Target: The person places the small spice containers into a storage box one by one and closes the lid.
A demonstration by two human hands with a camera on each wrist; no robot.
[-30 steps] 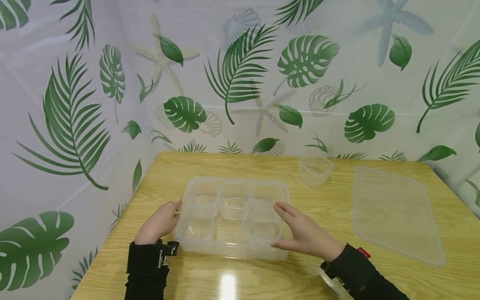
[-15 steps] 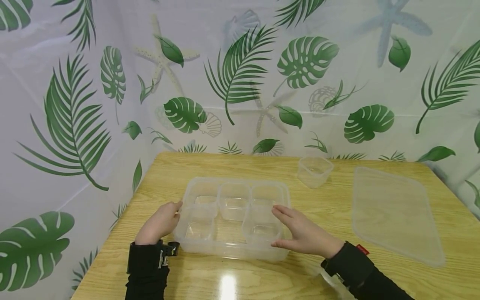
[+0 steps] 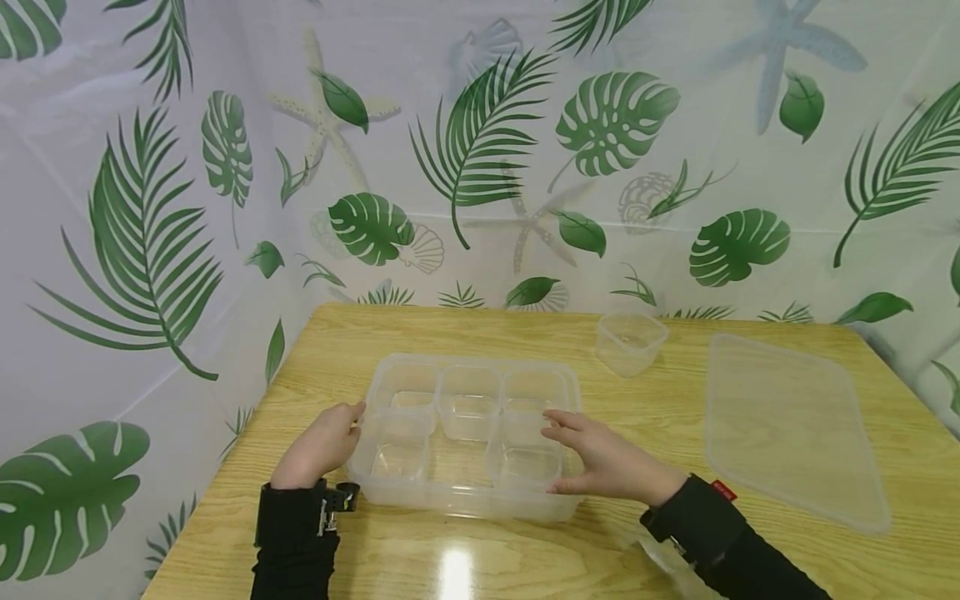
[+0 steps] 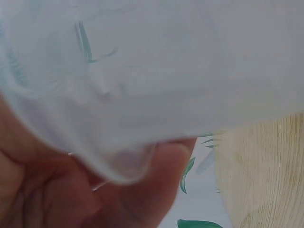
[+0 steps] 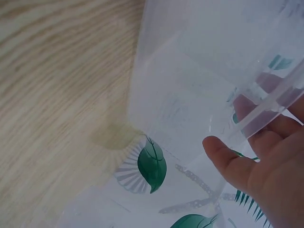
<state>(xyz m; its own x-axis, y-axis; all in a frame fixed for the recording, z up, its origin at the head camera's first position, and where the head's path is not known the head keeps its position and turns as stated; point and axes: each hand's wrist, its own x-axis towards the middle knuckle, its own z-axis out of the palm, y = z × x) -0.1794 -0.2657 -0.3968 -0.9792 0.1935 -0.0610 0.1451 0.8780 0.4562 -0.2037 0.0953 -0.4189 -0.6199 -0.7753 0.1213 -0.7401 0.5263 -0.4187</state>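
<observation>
A large clear plastic box [image 3: 465, 502] sits on the table, with several small clear containers inside. They line its back row and both front corners; table wood shows through the front middle. At the box's left side, my left hand [image 3: 318, 446] holds the rim, its fingers curled beneath the edge in the left wrist view. My right hand [image 3: 618, 462] reaches over the right side with fingers spread, beside the front right small container [image 3: 528, 462]. In the right wrist view, some fingers show blurred through the clear plastic, and one finger [image 5: 223, 154] lies outside the wall.
Another small clear container [image 3: 630, 343] stands at the back of the wooden table [image 3: 660, 550]. Farther right lies a flat translucent lid [image 3: 787, 433]. A leaf-patterned sheet [image 3: 480, 125] hangs behind the table and along its left side.
My right hand has shifted slightly, its thumb a little to the right, and the front right small container looks slightly displaced. The left hand and the large box stay put.
</observation>
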